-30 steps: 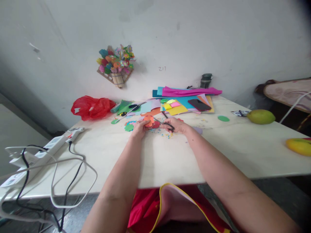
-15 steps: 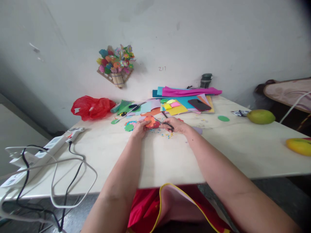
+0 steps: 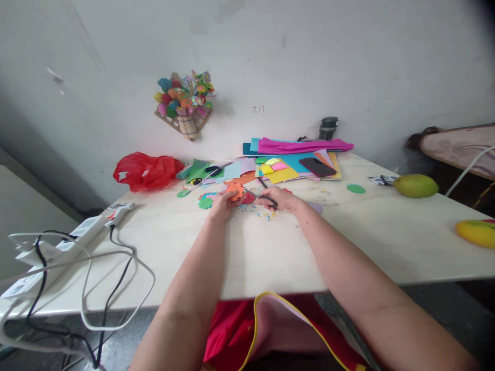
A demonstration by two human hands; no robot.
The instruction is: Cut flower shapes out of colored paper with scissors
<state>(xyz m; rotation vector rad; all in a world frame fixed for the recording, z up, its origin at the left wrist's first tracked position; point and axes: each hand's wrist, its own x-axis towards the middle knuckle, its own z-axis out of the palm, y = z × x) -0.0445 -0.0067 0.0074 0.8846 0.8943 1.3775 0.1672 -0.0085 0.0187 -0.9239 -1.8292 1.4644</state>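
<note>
Both hands work over the middle of the table, near each other but apart. On the left, the left hand (image 3: pixel 223 204) pinches an orange paper flower (image 3: pixel 235 191) between thumb and fingers. On the right, the right hand (image 3: pixel 284 200) grips the black handles of a pair of scissors (image 3: pixel 273 202), whose blades point left toward the flower; whether they touch its edge is too small to tell.

Nearest the person, a red cloth with yellow edging (image 3: pixel 232 330) lies below the near edge of the table (image 3: pixel 270 263). At the near left, a white power strip (image 3: pixel 79 234) sits among tangled cables; a yellow fruit (image 3: pixel 475 233) rests at the right edge.

Around the hands are small paper scraps (image 3: pixel 268 217), a red paper piece (image 3: pixel 249 198) between them, and a green paper flower (image 3: pixel 204 202) just left of the left hand.

Farther right lie a green disc (image 3: pixel 356 189) and a greenish mango (image 3: pixel 415 186). Beyond the hands, a phone (image 3: pixel 317 167) rests on coloured sheets, with a red plastic bag (image 3: pixel 149 172) at the far left. A paper bouquet (image 3: pixel 185 100) hangs on the far wall.
</note>
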